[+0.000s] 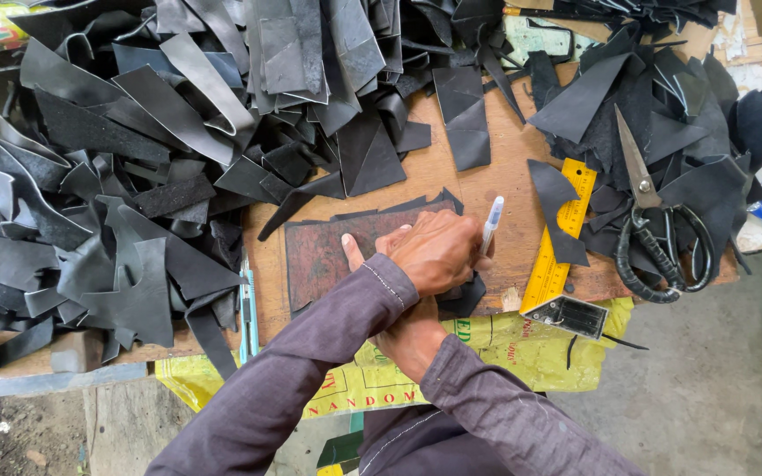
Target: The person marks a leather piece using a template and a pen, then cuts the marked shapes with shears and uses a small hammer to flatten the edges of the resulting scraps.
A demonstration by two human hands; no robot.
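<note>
My left hand (438, 251) reaches across from the lower left and is closed around a white pen (492, 222), whose tip points down at the right edge of a worn brown flat pattern piece (324, 251). The pattern lies on a dark leather piece (467, 298) on the wooden board (487, 181). My right hand (409, 339) passes under my left wrist. Its fingertips show beyond the left sleeve and press on the brown pattern.
Heaps of black leather offcuts (134, 159) cover the left and back of the board, with more at the right (707, 150). A yellow ruler (562, 238), large scissors (659, 238) and a small dark tool (568, 316) lie to the right. A yellow sack (513, 353) hangs at the front edge.
</note>
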